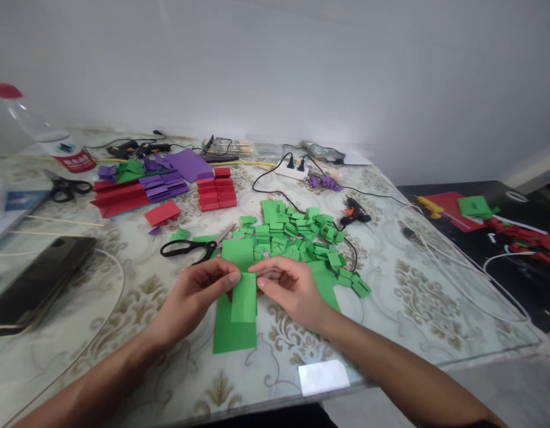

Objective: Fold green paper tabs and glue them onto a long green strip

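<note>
- The left hand (pixel 199 292) pinches the upper left edge of a narrow, folded green paper strip (pixel 244 300) between thumb and forefinger.
- The right hand (pixel 289 288) grips the same strip's upper right edge with its fingertips curled in. The two hands nearly meet above it.
- The green paper strip lies near the front middle of the cream, floral-patterned tabletop (pixel 413 285), resting on a larger flat green paper sheet (pixel 225 339).
- Just behind the hands spreads a heap of small folded green paper pieces (pixel 302 238).
- Black-handled scissors (pixel 190 248) lie just left of that heap, near the left hand.
- A black glue gun with an orange trigger (pixel 355 213) sits at the heap's far right side.
- Farther back on the left are stacks of red folded paper (pixel 217 191) and purple paper pieces (pixel 168 181).
- A dark flat phone (pixel 38 279) rests at the left edge, well apart from the hands.
</note>
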A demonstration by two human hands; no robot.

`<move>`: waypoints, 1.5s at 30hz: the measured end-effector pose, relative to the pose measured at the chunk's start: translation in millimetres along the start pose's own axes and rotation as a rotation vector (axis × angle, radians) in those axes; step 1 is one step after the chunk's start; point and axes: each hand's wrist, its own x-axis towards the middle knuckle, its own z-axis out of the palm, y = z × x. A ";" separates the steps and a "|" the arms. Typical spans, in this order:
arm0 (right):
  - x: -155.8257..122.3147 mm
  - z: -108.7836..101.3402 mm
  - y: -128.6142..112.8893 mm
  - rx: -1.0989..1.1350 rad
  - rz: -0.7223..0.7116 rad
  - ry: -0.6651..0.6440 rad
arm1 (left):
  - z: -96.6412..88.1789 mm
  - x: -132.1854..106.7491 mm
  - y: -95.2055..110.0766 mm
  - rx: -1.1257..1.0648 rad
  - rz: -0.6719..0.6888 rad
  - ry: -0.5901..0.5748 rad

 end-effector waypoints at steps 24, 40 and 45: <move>0.3 -1.4 3.7 -0.221 -0.111 0.031 | 1.9 -2.3 0.4 0.016 -0.006 -0.024; 0.1 0.3 -0.6 -0.121 -0.009 0.035 | 2.0 -9.3 -5.6 0.244 0.170 0.079; 0.8 0.6 7.1 -0.227 -0.075 0.062 | 3.0 -9.4 -8.9 0.396 0.288 0.138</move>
